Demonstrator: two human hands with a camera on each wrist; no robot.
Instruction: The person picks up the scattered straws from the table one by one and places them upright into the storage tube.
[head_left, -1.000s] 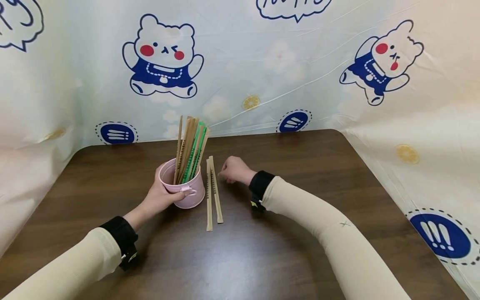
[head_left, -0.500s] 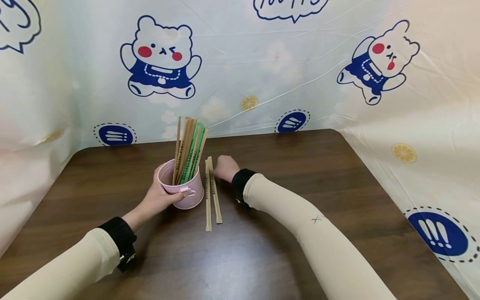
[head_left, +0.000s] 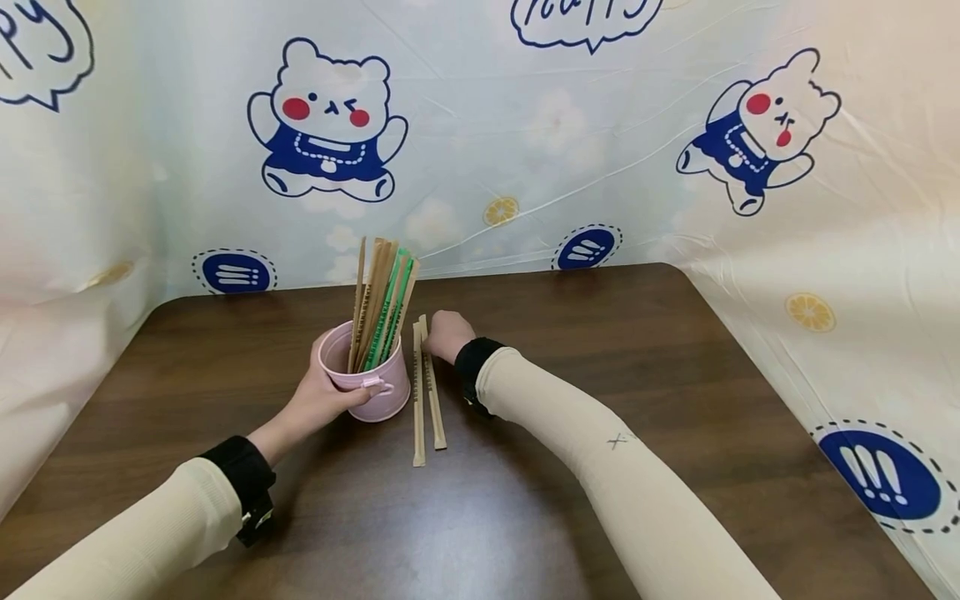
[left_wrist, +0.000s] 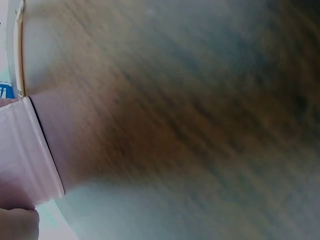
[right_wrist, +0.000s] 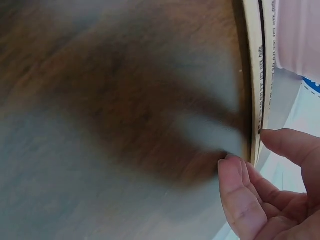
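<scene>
A pink bucket (head_left: pixel 380 398) stands upright on the table, holding several brown and green paper-wrapped straws (head_left: pixel 375 317). My left hand (head_left: pixel 321 392) grips the bucket from its left side, thumb across the front near the small handle lug. Right of the bucket, two brown paper-wrapped straws lie on the table: a left straw (head_left: pixel 418 417) and a right straw (head_left: pixel 433 408). At the far end of the right one, my right hand (head_left: pixel 450 335) pinches it; in the right wrist view the thumb (right_wrist: pixel 287 142) and curled fingers (right_wrist: pixel 237 187) lie on either side of it.
The dark wooden table (head_left: pixel 600 367) has rounded far corners. A printed cloth (head_left: pixel 465 108) with cartoon bears hangs behind it and along its sides. The bucket stands close to the left loose straw.
My right hand has moved left to the far end of the right straw, then stayed there. The left hand and bucket have stayed in place.
</scene>
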